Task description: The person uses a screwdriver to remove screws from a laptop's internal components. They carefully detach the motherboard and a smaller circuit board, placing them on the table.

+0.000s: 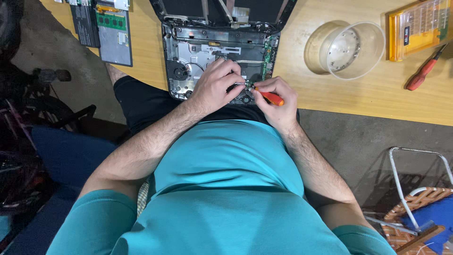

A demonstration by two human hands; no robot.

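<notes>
The left hand lies curled on the opened laptop, fingertips pinching a small metal part beside the tool tip. The right hand is closed around an orange-handled screwdriver, its tip meeting that part. The laptop's bare grey metal shell sits at the near edge of the wooden table. To the right, past open wood, stands a round clear plastic tub, with a red screwdriver beyond it.
</notes>
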